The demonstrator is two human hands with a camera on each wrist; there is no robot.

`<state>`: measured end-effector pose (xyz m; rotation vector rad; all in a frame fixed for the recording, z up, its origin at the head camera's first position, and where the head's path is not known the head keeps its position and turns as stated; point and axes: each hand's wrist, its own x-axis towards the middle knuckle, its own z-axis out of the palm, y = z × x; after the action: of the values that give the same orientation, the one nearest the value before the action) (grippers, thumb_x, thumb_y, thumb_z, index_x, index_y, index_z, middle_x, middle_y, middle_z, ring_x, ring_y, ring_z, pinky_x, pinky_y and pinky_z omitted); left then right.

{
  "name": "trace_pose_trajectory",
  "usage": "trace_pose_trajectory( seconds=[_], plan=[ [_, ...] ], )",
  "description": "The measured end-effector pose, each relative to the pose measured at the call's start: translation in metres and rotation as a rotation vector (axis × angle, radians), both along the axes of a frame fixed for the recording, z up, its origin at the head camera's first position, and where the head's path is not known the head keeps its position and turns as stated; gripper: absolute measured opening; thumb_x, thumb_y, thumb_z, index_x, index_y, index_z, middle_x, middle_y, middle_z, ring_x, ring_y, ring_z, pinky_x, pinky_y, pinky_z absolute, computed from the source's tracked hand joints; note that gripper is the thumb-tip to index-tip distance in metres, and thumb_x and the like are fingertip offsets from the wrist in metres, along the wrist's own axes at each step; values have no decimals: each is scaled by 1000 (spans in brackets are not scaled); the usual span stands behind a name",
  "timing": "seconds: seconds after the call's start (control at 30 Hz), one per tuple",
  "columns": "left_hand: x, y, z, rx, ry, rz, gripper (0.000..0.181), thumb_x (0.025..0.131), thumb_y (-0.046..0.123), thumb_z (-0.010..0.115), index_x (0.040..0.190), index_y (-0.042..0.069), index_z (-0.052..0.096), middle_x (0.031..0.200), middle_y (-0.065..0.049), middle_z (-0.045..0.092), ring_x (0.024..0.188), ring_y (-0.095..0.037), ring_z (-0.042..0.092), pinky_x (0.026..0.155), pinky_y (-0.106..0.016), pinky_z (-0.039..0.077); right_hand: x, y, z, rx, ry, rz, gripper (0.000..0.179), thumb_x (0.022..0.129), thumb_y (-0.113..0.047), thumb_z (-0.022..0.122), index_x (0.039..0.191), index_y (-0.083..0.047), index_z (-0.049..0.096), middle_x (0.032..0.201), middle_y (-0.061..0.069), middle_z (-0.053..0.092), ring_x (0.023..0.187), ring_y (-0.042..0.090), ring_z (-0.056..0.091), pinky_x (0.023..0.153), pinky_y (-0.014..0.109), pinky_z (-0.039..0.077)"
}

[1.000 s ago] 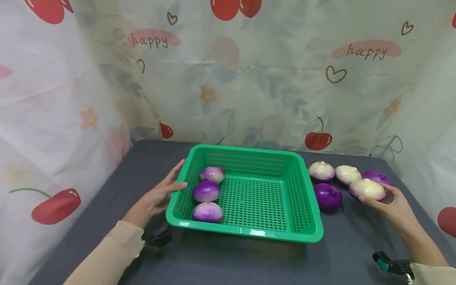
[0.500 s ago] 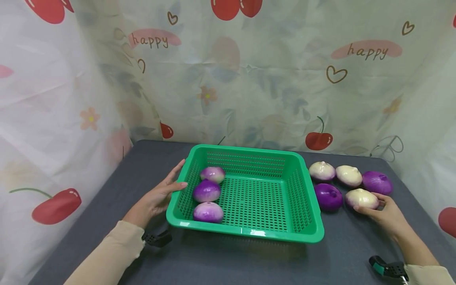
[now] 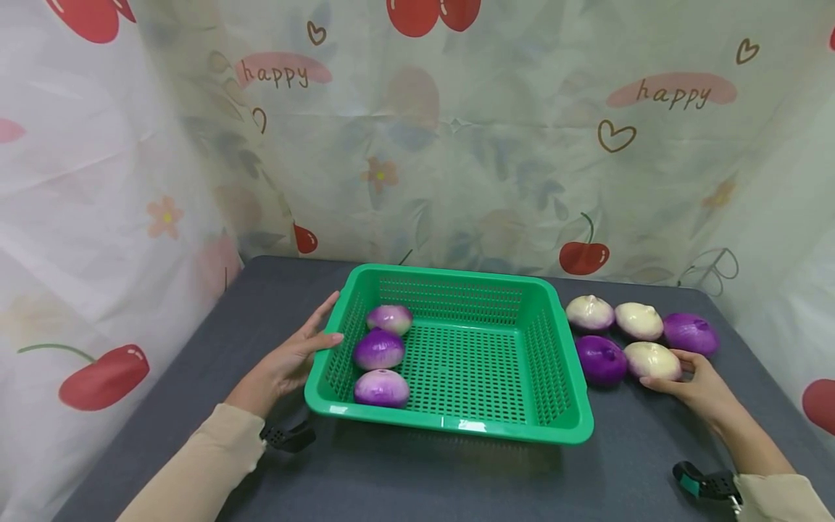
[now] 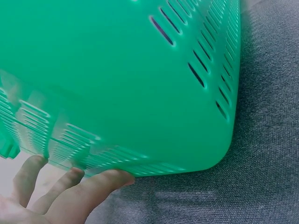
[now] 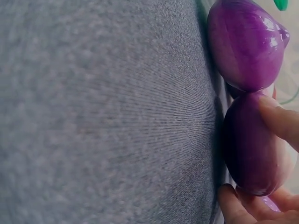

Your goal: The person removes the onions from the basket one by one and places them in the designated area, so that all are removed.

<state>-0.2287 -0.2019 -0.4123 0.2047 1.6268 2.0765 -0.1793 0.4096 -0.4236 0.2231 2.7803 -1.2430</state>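
In the head view my left hand (image 3: 290,364) holds the left side of the green plastic basket (image 3: 450,426), its thumb over the rim and its fingers against the outer wall. The left wrist view has fingertips touching the slotted wall (image 4: 140,107). Three peeled purple onions lie inside along the basket's left: a pale one (image 3: 389,320), a darker one (image 3: 378,350) and a front one (image 3: 381,388). My right hand (image 3: 704,388) grips a white-topped onion (image 3: 652,361) between thumb and fingers, low at the table, against a dark purple onion (image 3: 601,361).
Behind the gripped onion sit two pale onions, one nearer the basket (image 3: 590,313) and one in the middle (image 3: 638,321), and a purple onion (image 3: 691,334) at the right. A grey table (image 3: 443,486) lies beneath; a printed curtain (image 3: 450,159) hangs behind and at both sides.
My right hand has brought its onion down and leftward, from over the purple onion to beside the dark purple one. My left hand and the basket have stayed put.
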Motion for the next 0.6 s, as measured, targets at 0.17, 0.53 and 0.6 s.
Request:
trace_pose_trajectory(
  seconds=[0.17, 0.53, 0.6],
  plan=[
    [0, 0, 0, -7, 2, 3, 82, 98, 9, 53, 152, 49, 6, 161, -15, 4, 141, -48, 22, 100, -64, 38, -1, -2, 2, -2, 0, 18, 98, 90, -31, 69, 142, 22, 5, 138, 46, 19, 122, 53, 28, 96, 63, 29],
    [0, 1, 1, -1, -2, 6, 82, 98, 8, 53, 152, 49, 7, 161, -15, 3, 141, -49, 21, 100, -65, 37, -3, 0, -1, -6, 2, 46, 103, 87, -27, 73, 143, 22, 2, 139, 47, 18, 123, 55, 27, 94, 56, 34],
    [1, 1, 1, 2, -4, 7, 82, 98, 8, 53, 152, 49, 7, 161, -15, 3, 141, -49, 20, 101, -65, 36, -3, 0, 0, -12, -7, 48, 106, 86, -27, 74, 143, 21, -1, 140, 48, 13, 125, 57, 22, 99, 64, 29]
  ],
)
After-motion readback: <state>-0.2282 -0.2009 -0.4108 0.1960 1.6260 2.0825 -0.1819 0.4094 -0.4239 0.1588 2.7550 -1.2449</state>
